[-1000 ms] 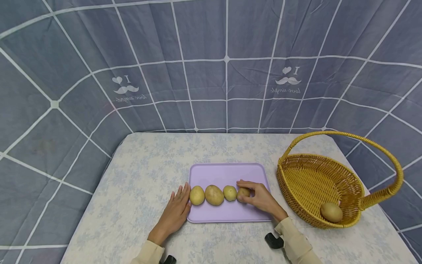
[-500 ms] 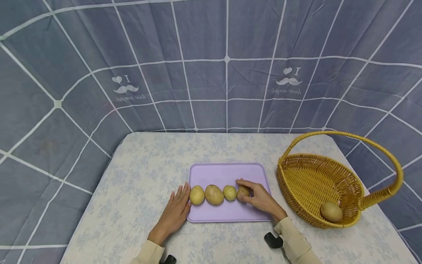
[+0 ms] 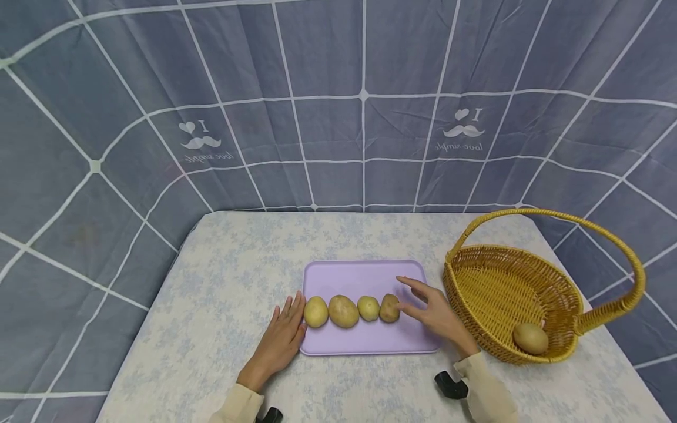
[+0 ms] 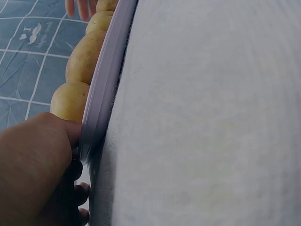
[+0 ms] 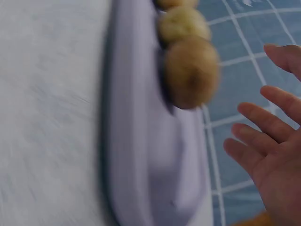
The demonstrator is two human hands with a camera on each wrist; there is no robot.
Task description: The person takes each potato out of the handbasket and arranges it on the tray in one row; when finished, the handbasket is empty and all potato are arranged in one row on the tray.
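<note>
Several potatoes lie in a row across a lilac tray (image 3: 365, 276). At the left end is a yellow potato (image 3: 316, 312), then a larger potato (image 3: 344, 311), a small round potato (image 3: 368, 308) and a browner potato (image 3: 389, 308). My left hand (image 3: 282, 335) rests flat along the tray's left edge, its fingers straight, close to the yellow potato. To the right of the browner potato, my right hand (image 3: 433, 311) is held over the tray with fingers spread and nothing in it. The right wrist view shows a gap between the browner potato (image 5: 192, 73) and my fingers (image 5: 265, 120).
A yellow wicker basket (image 3: 476, 320) with a tall arched handle stands to the right of the tray, near my right forearm. One potato (image 3: 531, 339) lies inside it. A pale floral cloth (image 3: 238, 264) covers the table, and a blue-grey checked curtain (image 3: 338, 129) hangs around behind.
My right hand has let go of the browner potato and moved right, its fingers spreading. The potatoes keep their places in the row. My left hand has stayed put.
</note>
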